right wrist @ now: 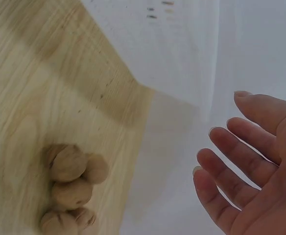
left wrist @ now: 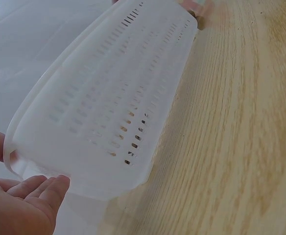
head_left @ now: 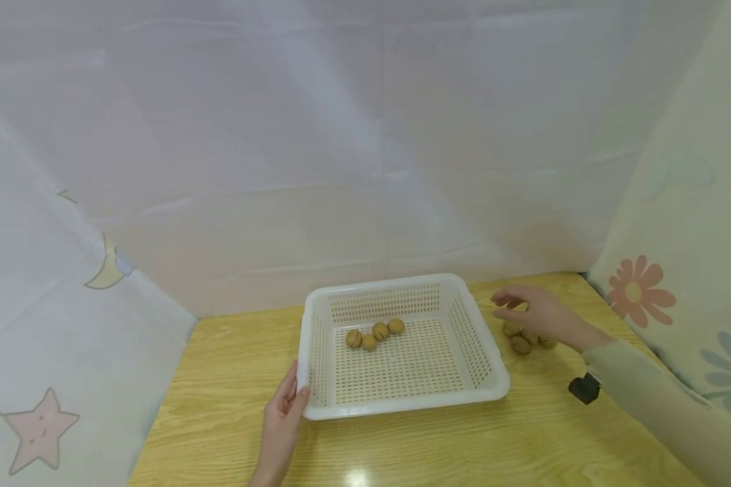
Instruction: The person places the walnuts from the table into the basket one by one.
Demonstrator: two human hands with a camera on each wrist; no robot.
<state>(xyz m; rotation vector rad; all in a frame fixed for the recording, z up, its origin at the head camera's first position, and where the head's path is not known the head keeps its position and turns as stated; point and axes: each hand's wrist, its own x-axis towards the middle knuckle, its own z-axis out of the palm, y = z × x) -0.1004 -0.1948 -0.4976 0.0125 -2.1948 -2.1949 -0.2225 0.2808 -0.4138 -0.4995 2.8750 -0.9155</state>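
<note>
**Left hand on the white basket, four walnuts inside it, right hand free beside it**

Nearest, the wooden table (head_left: 231, 379) runs out in front of the basket (head_left: 402, 404). To the basket's near right, a pale sleeve (head_left: 652, 392) reaches in, with a dark piece (head_left: 585, 389) at the wrist.

At the basket's near left corner, the left hand (head_left: 282, 419) grips the rim, thumb over the edge and fingers bent beneath it.

The basket holds four walnuts (head_left: 380, 331) on its slotted floor, left of its middle and towards its far wall. They sit close together in a slanting row, its right end farther away. The basket's open top faces up; its long axis runs left to right, the right end turned slightly away.

Just right of the basket, a small pile of walnuts (head_left: 520, 345) lies on the table. Beside and partly in front of it in the head view is the right hand (head_left: 539, 312), holding nothing, thumb and slightly bent fingers apart.

Behind the basket hangs a pale cloth (head_left: 341, 135); a side cloth (head_left: 676, 223) with printed flowers stands to its right.
</note>
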